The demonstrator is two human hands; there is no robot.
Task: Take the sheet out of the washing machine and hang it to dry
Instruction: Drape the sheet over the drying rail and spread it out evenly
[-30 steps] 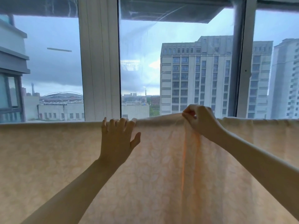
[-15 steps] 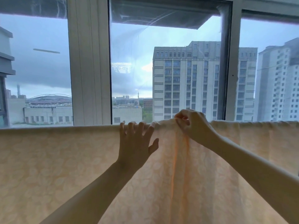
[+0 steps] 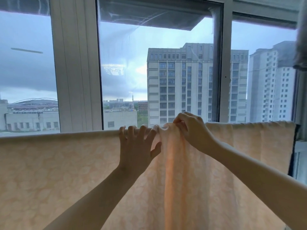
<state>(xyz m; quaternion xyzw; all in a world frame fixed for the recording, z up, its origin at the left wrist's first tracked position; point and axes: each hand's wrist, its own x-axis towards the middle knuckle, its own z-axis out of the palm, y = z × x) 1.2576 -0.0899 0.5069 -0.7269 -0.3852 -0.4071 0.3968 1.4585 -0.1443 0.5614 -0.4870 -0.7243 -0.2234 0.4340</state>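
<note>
**Sheet over the line – one bunch left to spread**

- The sheet (image 3: 66, 171), pale peach and patterned, hangs draped across the near side of the window. It runs from the left edge of view almost to the right. Whatever bar carries it is hidden under the fold.
- The left stretch lies flat. The right stretch is lightly rippled. Between them a bunch (image 3: 167, 131) rises at the top edge, and a darker crease falls straight down from it.
- Your right hand (image 3: 191, 128) has its fingers curled in and pinches that bunch at the crest. This is likely to lift the slack so it can be drawn rightward.
- Your left hand (image 3: 137, 146) lies just left of the bunch, touching the cloth. Its fingers (image 3: 132, 131) are straight and fanned over the top edge, the thumb is held apart, and it grasps nothing. I read it as an anchor, so the smoothed left part does not drag along.
- Both forearms reach up and away from you, the right crossing in from the lower right.
- Judgement: hanging is nearly done – only evening out remains.
- Beyond the sheet are the white window frame (image 3: 76, 67) and a tower block (image 3: 181, 83) under grey sky.
</note>
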